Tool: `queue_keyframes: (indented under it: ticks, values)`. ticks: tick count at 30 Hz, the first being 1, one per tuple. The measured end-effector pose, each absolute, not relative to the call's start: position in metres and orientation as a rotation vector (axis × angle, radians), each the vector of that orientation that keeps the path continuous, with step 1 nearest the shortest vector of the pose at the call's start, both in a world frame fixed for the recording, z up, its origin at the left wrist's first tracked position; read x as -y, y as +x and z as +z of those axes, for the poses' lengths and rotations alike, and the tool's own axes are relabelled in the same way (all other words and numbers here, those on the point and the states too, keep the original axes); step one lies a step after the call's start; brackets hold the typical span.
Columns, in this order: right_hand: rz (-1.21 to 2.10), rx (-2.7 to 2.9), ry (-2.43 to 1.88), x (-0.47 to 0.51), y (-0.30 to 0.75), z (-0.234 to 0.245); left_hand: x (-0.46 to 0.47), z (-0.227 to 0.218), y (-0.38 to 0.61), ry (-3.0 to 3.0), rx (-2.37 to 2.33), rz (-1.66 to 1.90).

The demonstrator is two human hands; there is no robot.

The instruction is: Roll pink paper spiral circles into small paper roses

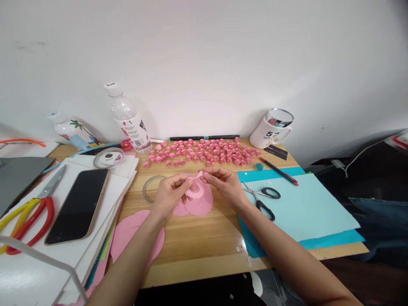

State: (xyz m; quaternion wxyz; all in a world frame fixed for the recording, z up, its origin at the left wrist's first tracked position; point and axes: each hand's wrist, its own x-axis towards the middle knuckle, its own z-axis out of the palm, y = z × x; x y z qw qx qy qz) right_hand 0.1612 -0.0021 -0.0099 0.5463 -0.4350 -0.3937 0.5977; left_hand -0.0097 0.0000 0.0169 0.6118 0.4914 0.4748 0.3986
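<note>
Between my two hands is a pink paper spiral strip (pixel 195 193), its end curled near the right fingertips. My left hand (pixel 174 191) pinches the strip from the left side. With thumb and fingers together, my right hand (pixel 221 182) grips the rolled end. Pink paper circles (pixel 204 206) lie on the table just under the hands. More pink paper circles (pixel 130 231) rest beneath my left forearm. Behind the hands spread many small rolled paper roses (pixel 216 152). A roll of tape (pixel 145 189) lies beside my left hand, partly covered by it.
Black-handled scissors (pixel 263 199) lie on light blue paper (pixel 312 204) at right, near a pen (pixel 280 171). A mug (pixel 270 129) and a bottle (pixel 130 119) stand by the wall. At left, a phone (pixel 79 204) and red-yellow scissors (pixel 35 212) rest on paper sheets.
</note>
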Motion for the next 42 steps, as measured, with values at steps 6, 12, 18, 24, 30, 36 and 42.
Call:
queue_keyframes:
  ticks: [6,12,18,24,30,36,42]
  values:
    - [1.389,0.932,-0.983,0.0006,0.163,-0.0126,-0.0005,0.0166,-0.0086,1.138,-1.065,0.903]
    - [1.38,0.95,-0.991,0.0005,0.1633,-0.0138,0.0,0.0169,-0.009,1.142,-1.052,0.899]
    - [1.379,0.93,-1.028,0.0014,0.1617,-0.0097,0.0008,0.0196,-0.0093,1.17,-1.053,0.873]
    - [1.359,0.958,-1.051,0.0027,0.161,-0.006,0.0013,0.0171,-0.0099,1.198,-1.015,0.848]
    - [1.335,0.968,-1.038,0.0016,0.162,-0.0093,0.0015,0.0159,-0.0114,1.219,-0.998,0.83]
    - [1.323,0.988,-1.057,0.0021,0.1626,-0.0075,0.0024,0.0185,-0.0102,1.226,-1.02,0.819]
    - [1.325,0.967,-1.053,0.0022,0.1623,-0.0076,0.0028,0.02,-0.0094,1.218,-1.046,0.822]
